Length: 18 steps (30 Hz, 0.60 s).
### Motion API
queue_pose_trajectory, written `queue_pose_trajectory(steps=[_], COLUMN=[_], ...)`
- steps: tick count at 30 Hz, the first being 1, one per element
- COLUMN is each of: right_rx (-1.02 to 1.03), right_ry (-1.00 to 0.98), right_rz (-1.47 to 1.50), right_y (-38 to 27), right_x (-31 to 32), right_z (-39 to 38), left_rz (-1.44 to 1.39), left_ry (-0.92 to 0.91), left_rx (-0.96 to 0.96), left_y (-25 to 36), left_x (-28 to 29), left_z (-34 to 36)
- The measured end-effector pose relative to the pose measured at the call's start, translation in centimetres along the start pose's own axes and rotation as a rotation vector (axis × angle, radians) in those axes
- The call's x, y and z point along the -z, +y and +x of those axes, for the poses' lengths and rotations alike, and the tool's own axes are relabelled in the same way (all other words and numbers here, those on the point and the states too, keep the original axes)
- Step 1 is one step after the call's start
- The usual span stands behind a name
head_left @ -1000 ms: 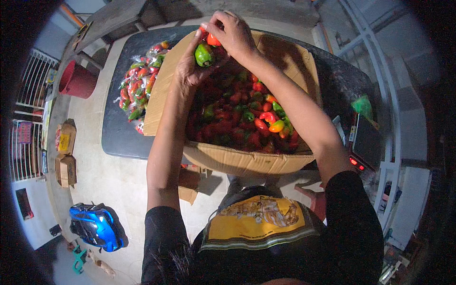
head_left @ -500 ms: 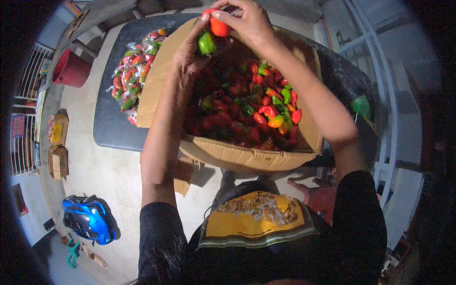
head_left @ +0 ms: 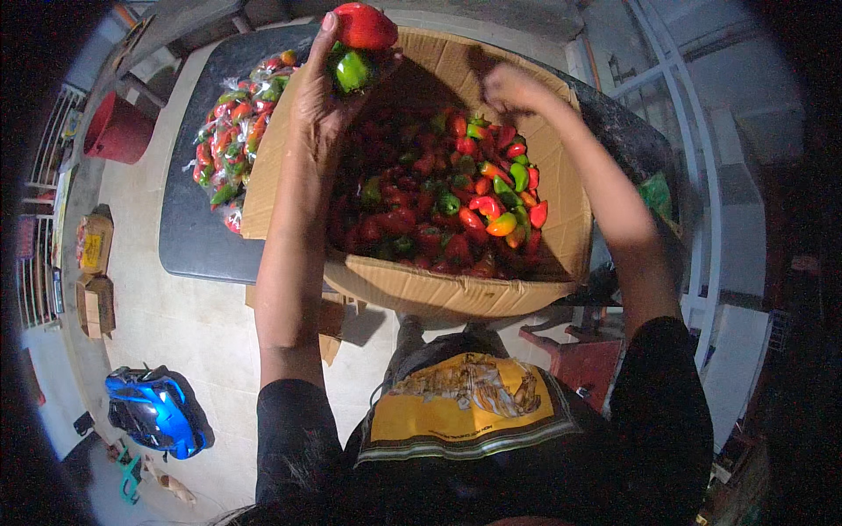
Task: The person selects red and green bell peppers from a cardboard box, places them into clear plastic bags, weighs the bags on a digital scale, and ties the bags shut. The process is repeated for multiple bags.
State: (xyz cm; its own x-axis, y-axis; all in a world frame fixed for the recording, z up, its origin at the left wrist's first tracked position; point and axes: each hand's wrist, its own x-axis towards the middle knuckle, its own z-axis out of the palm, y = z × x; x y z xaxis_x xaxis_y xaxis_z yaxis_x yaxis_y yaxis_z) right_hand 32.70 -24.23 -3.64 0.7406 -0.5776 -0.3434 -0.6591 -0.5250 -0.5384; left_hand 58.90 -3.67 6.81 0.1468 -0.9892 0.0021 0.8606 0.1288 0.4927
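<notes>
1 red pepper (head_left: 367, 26) and 1 green pepper (head_left: 353, 72) are cradled at 11 o'clock by half-curled left fingers (head_left: 321, 39); right fingers (head_left: 498, 98), 1 o'clock, are bent, contents untellable. Gathering seems the step; lower reaching is called for.

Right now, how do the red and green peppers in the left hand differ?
The red pepper is bright red; the green pepper is bright green. In the picture, the red pepper sits higher, with the green pepper below it. The red pepper also shows larger than the green pepper. Both are glossy and held in the left hand.
</notes>
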Motion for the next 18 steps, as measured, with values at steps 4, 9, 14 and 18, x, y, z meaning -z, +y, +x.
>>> queue_pose_trajectory(steps=[4, 9, 14, 18], right_rx=[-0.381, -0.501, -0.274, -0.231], right_ry=[0.125, 0.224, -0.12, -0.174], right_rz=[-0.237, -0.501, -0.467, -0.13], right_y=[0.9, 4.4, 0.5, -3.0], right_x=[-8.6, -14.5, -10.6, -7.7], right_z=[-3.3, -2.3, -3.4, -5.3], left_rz=[0.031, -0.14, -0.052, 0.074], left_ry=[-0.026, -0.064, -0.031, -0.004], left_rx=[-0.038, 0.022, -0.055, -0.014], left_y=[1.1, 1.6, 1.6, 1.6], left_x=[2.4, 3.1, 3.0, 3.1], left_z=[-0.1, -0.1, 0.2, -0.2])
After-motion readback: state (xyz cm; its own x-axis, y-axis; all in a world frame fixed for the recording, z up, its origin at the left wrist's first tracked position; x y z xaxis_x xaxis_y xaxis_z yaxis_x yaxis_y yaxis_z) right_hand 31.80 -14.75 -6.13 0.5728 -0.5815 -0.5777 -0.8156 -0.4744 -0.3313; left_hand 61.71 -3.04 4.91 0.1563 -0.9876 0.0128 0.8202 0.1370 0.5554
